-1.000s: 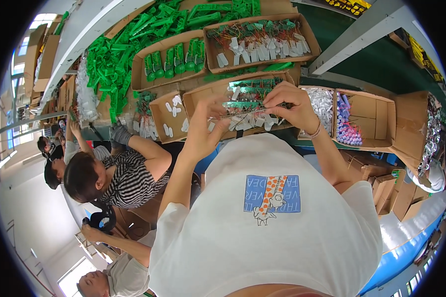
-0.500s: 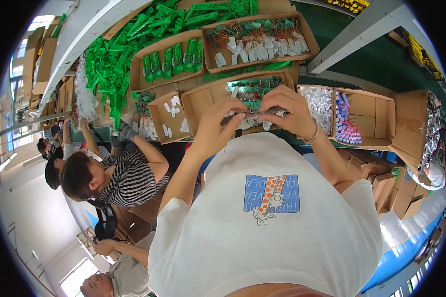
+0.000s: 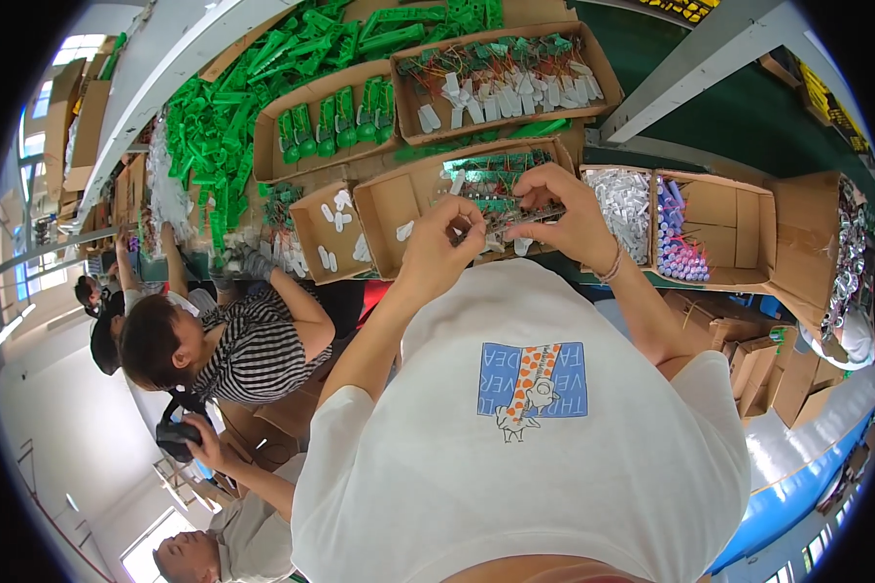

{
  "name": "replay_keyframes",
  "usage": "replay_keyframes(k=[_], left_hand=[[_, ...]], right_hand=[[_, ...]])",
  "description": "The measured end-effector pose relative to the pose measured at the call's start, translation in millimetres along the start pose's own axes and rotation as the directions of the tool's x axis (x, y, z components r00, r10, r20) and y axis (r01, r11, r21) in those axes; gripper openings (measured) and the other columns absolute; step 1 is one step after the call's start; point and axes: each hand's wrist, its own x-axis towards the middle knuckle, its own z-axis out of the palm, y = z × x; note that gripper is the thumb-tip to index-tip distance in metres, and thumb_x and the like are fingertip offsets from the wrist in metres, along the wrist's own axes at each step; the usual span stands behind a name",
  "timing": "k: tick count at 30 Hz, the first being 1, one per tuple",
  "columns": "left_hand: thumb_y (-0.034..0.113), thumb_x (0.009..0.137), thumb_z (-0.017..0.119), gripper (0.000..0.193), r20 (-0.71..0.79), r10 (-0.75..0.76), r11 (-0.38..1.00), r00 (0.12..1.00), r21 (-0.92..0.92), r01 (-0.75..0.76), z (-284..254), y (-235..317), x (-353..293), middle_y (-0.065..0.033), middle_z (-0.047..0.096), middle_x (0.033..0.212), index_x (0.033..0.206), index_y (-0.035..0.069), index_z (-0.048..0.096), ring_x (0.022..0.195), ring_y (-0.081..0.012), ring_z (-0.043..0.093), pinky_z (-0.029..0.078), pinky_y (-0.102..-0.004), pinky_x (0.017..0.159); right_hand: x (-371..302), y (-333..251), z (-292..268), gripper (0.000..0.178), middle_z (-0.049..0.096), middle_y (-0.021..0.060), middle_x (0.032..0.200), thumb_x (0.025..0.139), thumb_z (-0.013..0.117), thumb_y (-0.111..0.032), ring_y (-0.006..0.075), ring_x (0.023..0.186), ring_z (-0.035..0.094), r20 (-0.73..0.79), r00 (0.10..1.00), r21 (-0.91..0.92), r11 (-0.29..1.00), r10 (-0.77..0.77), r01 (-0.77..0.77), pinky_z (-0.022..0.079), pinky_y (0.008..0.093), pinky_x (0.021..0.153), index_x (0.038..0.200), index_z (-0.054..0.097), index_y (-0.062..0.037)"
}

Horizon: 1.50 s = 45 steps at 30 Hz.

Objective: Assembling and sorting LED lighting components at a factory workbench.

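My left hand [image 3: 444, 243] is closed in a pinch over the front of a cardboard tray [image 3: 384, 199]. Whatever sits between its fingertips is too small or hidden to make out. Just to its right, my right hand [image 3: 569, 222] is open, thumb and forefinger spread apart. Behind and between the hands lie green circuit boards [image 3: 501, 173] with thin wires, inside the same tray. A small white plastic piece [image 3: 404, 230] rests in the tray beside my left hand.
Behind is a box of wired boards with white pieces [image 3: 515, 92], beside a box of green plastic shells [image 3: 345, 117]. Loose green parts [image 3: 209, 126] pile at left. To the right stand white parts [image 3: 620, 209] and purple cylinders [image 3: 683, 257]. A co-worker [image 3: 253, 330] works at left.
My hands have moved apart. The right thumb and fingers have opened from a pinch, and my left hand has shifted slightly left and down, its fingers curling more.
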Motion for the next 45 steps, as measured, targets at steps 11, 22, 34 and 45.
replay_keyframes(k=[11,22,34,45], left_hand=[[0.0,0.076,0.074,0.016,-0.04,0.302,0.928,0.953,0.243,-0.284,-4.2,8.1,-0.7,-0.0068,0.061,0.098,0.086,0.003,0.062,0.08,-0.0146,0.058,0.045,-0.0257,0.066],[-0.003,0.074,0.076,0.019,0.016,0.334,0.908,0.942,0.262,-0.326,-19.8,0.6,-0.5,-0.0059,0.061,0.099,0.087,0.003,0.062,0.08,-0.014,0.057,0.045,-0.0234,0.067],[0.062,0.092,0.043,0.083,0.41,0.041,0.565,0.911,-0.762,0.317,-25.4,-12.7,1.9,-0.0199,0.036,0.149,0.142,-0.005,0.036,0.136,-0.031,0.038,0.029,-0.0441,0.114],[0.02,0.101,0.05,0.027,-0.183,0.08,0.935,0.98,-0.326,-0.137,2.5,-50.5,28.4,-0.0104,0.065,0.103,0.111,-0.002,0.063,0.092,-0.0146,0.063,0.053,-0.029,0.084]], right_hand=[[-4.7,33.2,-12.8,0.03,0.065,0.0068,0.096,0.07,0.08,0.001,0.0137,0.088,0.064,0.02,0.996,0.357,0.929,0.091,-0.093,0.052,0.0256,0.075,0.095,0.064,-0.0006],[5.8,12.3,-4.0,0.012,0.066,0.0079,0.098,0.08,0.074,-0.003,0.0143,0.089,0.062,0.062,0.996,0.274,0.961,-0.057,0.038,0.05,0.0273,0.076,0.09,0.068,-0.0006],[1.5,22.9,16.6,0.014,0.068,0.0053,0.087,0.087,0.069,-0.01,0.0086,0.071,0.062,0.104,0.915,0.54,0.75,0.39,-0.381,0.052,0.0229,0.061,0.095,0.069,0.002],[1.7,-4.2,59.4,0.013,0.064,0.01,0.093,0.087,0.065,-0.004,0.0159,0.083,0.064,-0.186,0.982,-0.021,0.999,0.028,-0.032,0.051,0.0272,0.072,0.099,0.063,0.0005]])
